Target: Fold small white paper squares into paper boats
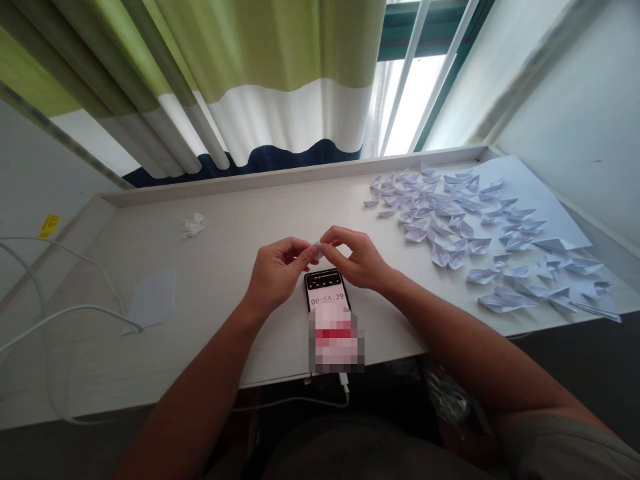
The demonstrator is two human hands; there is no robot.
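- I see a phone (330,298) lying right by the hands, on the near side; timer digits on its screen, lower part pixelated.
- White charging plug (343,380) at the phone's near end, cord hanging off the desk edge.
- Big spread of folded paper boats (440,207) on the right, well apart from the left hand; some sit on a large white sheet (535,193).
- Left side: crumpled tissue (193,226), smaller flat sheet (151,300), loose white cable (83,308) crossing that sheet's near corner.
- Desk (240,227) is pale with faint grain and a raised rim at the back.
- Curtain (290,53) behind hangs in soft folds, green, white and dark blue bands.
- Boats are crisp-creased, pointed at the ends, thin white paper; tissue is soft and shapeless.
- Left hand (280,270): thumb and fingers closed on a small white piece (317,249), just beyond the phone's top edge.
- Right hand (360,257): fingertips pinching the same piece from the other side.
- I can't make out its shape; fingers cover most of it.
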